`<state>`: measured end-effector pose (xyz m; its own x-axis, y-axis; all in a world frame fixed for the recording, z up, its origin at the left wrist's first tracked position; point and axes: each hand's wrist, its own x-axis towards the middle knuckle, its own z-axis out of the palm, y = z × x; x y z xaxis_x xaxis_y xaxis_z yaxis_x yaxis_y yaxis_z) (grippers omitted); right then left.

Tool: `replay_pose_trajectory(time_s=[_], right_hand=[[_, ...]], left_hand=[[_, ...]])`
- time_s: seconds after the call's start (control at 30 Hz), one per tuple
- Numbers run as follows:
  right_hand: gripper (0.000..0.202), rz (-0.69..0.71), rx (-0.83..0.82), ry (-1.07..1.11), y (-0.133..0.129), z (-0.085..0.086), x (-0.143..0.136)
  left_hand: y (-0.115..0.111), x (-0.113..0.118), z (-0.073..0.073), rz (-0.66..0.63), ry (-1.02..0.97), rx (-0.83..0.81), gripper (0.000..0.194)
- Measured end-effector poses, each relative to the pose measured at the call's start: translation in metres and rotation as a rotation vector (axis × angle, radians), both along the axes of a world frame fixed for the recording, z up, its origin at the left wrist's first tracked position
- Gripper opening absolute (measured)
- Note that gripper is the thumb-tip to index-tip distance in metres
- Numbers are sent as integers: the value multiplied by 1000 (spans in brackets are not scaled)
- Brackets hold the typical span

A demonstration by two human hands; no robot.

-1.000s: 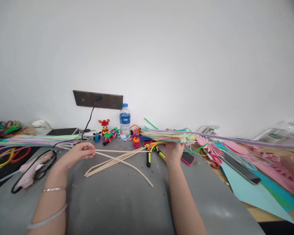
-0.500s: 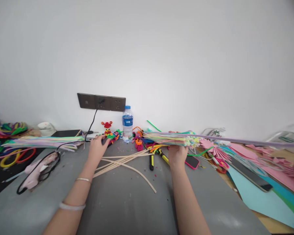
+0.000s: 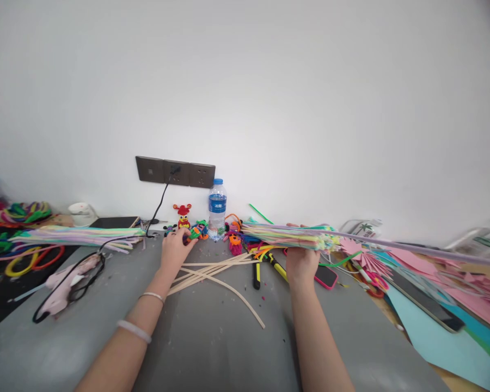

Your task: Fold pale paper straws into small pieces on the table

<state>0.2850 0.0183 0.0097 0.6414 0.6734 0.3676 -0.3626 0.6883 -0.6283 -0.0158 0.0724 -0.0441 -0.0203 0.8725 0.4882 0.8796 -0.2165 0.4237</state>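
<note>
In my right hand [image 3: 302,265] rests a thick bundle of pastel pipe cleaners [image 3: 283,234], held from below and lying sideways. One long purple pipe cleaner [image 3: 396,244] runs from it far to the right. My left hand [image 3: 176,250] is by the wall with its fingers closed on a small green and orange pipe-cleaner figure [image 3: 196,232], partly hidden by the fingers. Just behind stands a red-hatted figure [image 3: 183,216]. Beige strips [image 3: 212,271] lie crossed on the grey table between my arms. An orange and pink figure [image 3: 234,240] sits beside the bundle.
A water bottle [image 3: 218,209] stands against the wall. On the left are a pink glue gun [image 3: 67,286] with its black cord and more pastel pipe cleaners [image 3: 77,238]. Black-and-yellow tools [image 3: 256,275], a pink-edged phone [image 3: 326,276], scissors [image 3: 378,281] and coloured paper [image 3: 441,340] lie right.
My left hand has shifted slightly right, toward the bottle, at the green and orange figure. My right hand keeps hold of the pipe cleaner bundle. The whole view has shifted a little.
</note>
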Motion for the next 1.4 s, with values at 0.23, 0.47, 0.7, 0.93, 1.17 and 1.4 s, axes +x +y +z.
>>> replay_pose_trajectory(time_s=[0.23, 0.47, 0.7, 0.93, 1.17, 1.4], right_hand=[[22, -7, 10, -6, 2, -3, 2], [26, -8, -33, -10, 3, -8, 5], [23, -12, -6, 16, 2, -3, 1], [23, -17, 8, 13, 1, -2, 0], [24, -3, -19, 27, 1, -3, 1], [25, 16, 7, 12, 1, -5, 3]], left_hand=[[0, -9, 3, -14, -305, 60, 9], [12, -28, 2, -73, -1078, 214, 27], [19, -27, -5, -42, -1383, 251, 26], [18, -25, -5, -52, -1646, 181, 19], [17, -23, -3, -60, -1777, 128, 19], [17, -22, -5, -66, -1833, 96, 20]])
